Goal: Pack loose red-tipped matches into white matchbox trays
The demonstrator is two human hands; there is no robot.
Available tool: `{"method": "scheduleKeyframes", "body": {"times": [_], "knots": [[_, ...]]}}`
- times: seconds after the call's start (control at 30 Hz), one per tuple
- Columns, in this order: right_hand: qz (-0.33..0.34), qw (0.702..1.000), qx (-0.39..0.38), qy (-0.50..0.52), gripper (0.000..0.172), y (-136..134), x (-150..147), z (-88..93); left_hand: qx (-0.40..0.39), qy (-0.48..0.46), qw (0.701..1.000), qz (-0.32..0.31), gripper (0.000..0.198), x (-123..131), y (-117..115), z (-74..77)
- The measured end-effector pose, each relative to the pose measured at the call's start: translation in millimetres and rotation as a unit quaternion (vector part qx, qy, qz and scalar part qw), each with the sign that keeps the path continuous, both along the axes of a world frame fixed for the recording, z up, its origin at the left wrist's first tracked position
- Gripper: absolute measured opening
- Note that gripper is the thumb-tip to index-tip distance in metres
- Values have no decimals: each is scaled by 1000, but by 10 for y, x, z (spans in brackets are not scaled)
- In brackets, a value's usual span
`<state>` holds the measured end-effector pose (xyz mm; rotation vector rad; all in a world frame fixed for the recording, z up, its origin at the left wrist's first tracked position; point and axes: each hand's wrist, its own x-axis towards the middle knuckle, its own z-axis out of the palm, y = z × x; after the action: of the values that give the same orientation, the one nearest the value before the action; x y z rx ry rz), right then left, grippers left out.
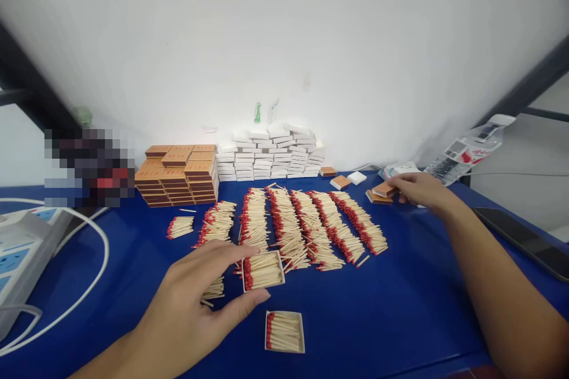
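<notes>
Nearest, a filled tray [284,331] of matches sits done on the blue worktop [400,308]. Just beyond, the left hand [200,299] has its grip closed around a second tray [263,270], thumb and fingers pinching its sides; it looks full. Further out, rows of loose matches [311,225] wait unpacked. Far right, the right hand [420,189] rests fingertips on a brown sleeve [383,190], grip loose. Stacked boxes [178,174] line the wall.
</notes>
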<state>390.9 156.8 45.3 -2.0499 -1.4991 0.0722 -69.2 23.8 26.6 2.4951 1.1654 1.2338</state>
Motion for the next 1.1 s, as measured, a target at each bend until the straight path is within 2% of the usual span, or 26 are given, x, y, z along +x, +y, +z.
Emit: {"method": "scheduleKeyframes", "body": {"times": [0.1,0.2,0.37,0.47,0.57,0.63,0.73,0.83,0.97,1.1], "knots": [[15,992,-121,20,31,13,86,-83,-8,2,1000,-14,37,-2,-7,-28],[-9,988,-155,-10,29,80,126,-130,-21,-4,1000,-18,36,-8,2,-34],[-44,987,-127,-92,38,100,166,-154,-38,1,999,-25,37,17,-21,-63],[-57,987,-70,-136,41,84,40,-142,-52,11,997,-47,37,53,-54,-93],[1,985,-13,-171,37,136,-224,-158,-67,13,996,-63,33,80,-73,-107],[65,981,-5,-184,31,198,-417,-196,-76,16,995,-69,31,94,-79,-110],[115,973,-4,-202,32,277,-627,-268,-96,23,991,-86,31,123,-96,-123],[128,969,-8,-213,33,309,-694,-322,-115,47,986,-114,31,168,-128,-156],[121,968,-16,-219,37,324,-646,-368,-135,45,983,-114,30,214,-155,-196],[98,970,-27,-220,44,355,-591,-408,-161,58,976,-131,31,234,-153,-161]]}}
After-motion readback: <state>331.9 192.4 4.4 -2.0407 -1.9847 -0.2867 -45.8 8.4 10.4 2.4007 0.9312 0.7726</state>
